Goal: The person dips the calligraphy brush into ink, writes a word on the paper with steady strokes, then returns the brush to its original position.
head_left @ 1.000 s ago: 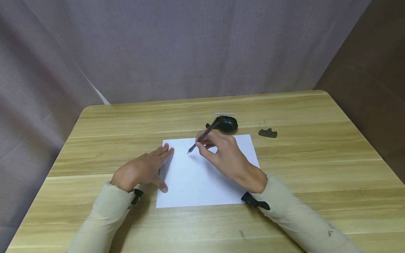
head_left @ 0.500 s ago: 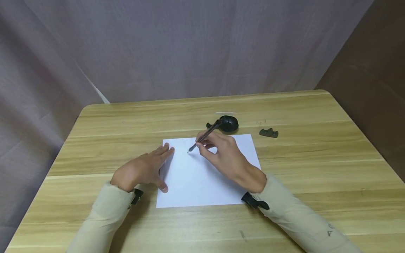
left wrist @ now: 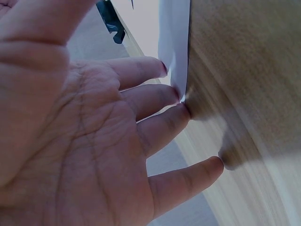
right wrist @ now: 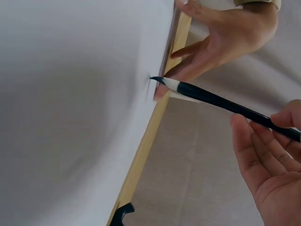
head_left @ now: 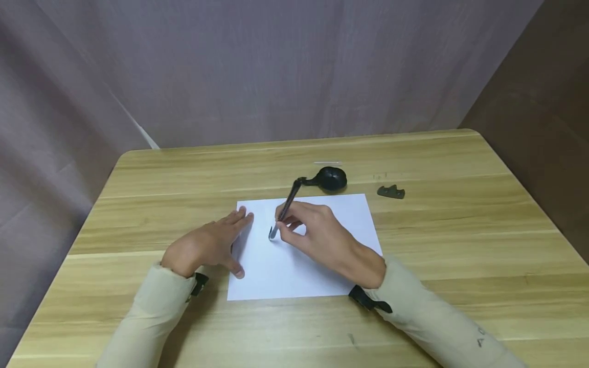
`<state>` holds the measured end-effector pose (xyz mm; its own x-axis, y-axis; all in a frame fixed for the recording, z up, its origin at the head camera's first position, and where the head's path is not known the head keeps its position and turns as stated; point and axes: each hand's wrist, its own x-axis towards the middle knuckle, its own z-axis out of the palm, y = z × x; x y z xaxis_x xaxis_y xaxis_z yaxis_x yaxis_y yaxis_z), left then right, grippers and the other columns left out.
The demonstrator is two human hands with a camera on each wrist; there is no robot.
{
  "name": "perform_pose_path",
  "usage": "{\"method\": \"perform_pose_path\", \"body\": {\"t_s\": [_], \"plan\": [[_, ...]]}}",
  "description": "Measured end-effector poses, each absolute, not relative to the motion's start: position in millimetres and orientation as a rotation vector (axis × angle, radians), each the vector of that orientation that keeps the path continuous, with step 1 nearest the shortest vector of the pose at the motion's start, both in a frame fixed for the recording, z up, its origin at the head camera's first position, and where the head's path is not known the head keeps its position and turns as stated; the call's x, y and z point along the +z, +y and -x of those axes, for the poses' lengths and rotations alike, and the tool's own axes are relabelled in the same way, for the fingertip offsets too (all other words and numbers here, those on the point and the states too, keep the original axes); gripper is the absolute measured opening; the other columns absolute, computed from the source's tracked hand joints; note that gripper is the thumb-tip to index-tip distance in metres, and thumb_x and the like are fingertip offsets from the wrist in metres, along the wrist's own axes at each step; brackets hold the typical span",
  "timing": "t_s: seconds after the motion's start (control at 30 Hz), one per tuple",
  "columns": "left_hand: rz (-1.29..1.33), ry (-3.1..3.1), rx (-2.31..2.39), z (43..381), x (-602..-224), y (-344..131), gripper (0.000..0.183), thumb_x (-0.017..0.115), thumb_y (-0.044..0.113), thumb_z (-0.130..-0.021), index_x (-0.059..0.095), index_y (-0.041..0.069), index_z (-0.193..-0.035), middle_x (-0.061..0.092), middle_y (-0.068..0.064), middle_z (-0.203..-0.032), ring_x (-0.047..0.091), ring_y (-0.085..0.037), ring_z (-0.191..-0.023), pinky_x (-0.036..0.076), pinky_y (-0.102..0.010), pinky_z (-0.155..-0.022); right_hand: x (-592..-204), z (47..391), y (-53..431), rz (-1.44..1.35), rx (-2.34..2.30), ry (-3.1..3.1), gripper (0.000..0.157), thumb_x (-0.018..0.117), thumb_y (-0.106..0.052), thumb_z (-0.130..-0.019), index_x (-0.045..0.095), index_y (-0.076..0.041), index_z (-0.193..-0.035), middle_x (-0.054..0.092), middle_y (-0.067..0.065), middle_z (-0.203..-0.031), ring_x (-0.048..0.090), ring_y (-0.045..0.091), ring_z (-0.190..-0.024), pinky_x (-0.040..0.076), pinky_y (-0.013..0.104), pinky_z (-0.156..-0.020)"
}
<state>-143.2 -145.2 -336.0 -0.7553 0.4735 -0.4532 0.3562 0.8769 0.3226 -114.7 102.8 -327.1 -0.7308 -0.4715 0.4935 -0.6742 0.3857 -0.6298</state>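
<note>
My right hand [head_left: 326,240] pinches a calligraphy brush [head_left: 289,202] between thumb and fingers, its handle leaning back and away. In the right wrist view the brush's black tip [right wrist: 159,80] meets the white paper [right wrist: 89,28], just above its pale upper bristles. A short dark ink stroke [head_left: 270,232] shows on the paper [head_left: 294,273] beside the tip in the head view. My left hand [head_left: 207,248] rests with spread fingers over the paper's left edge. In the left wrist view several left fingertips [left wrist: 176,96] reach the paper's edge and the wood.
Behind the paper lies a glossy black rounded object [head_left: 333,179] with a short projection on its left. A dark notched brush rest [head_left: 391,192] lies to its right, and a thin clear strip [head_left: 327,162] behind it. Grey cloth [head_left: 285,66] hangs beyond the wooden table [head_left: 138,204].
My right hand has drawn the brush toward me and slightly left, and its handle stands steeper. A short black stroke has appeared at the tip. The left hand keeps its place.
</note>
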Motion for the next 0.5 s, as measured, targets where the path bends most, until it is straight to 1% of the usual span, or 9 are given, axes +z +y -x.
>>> {"method": "perform_pose_path", "body": {"t_s": [0.3, 0.5], "plan": [[-0.6, 2.511, 0.313, 142.3, -334.6, -145.7, 0.128, 0.098, 0.033, -0.071, 0.021, 0.004, -0.168, 0.012, -0.02, -0.176, 0.013, -0.041, -0.162, 0.023, -0.061, -0.127, -321.3, 106.8, 98.4, -1.056, 1.252, -2.477, 0.009, 0.071, 0.002, -0.095, 0.071, 0.0, -0.103, 0.077, 0.005, -0.096, 0.075, 0.012, -0.085, 0.061, 0.019, -0.078], [-0.605, 2.509, 0.296, 142.8, -334.2, -145.2, 0.128, 0.098, 0.033, -0.071, 0.02, 0.003, -0.168, 0.011, -0.021, -0.176, 0.012, -0.041, -0.162, 0.023, -0.063, -0.127, -320.2, 107.5, 99.6, -1.03, 1.257, -2.455, 0.009, 0.072, 0.001, -0.095, 0.071, -0.001, -0.103, 0.077, 0.007, -0.098, 0.076, 0.014, -0.085, 0.061, 0.019, -0.078]]}}
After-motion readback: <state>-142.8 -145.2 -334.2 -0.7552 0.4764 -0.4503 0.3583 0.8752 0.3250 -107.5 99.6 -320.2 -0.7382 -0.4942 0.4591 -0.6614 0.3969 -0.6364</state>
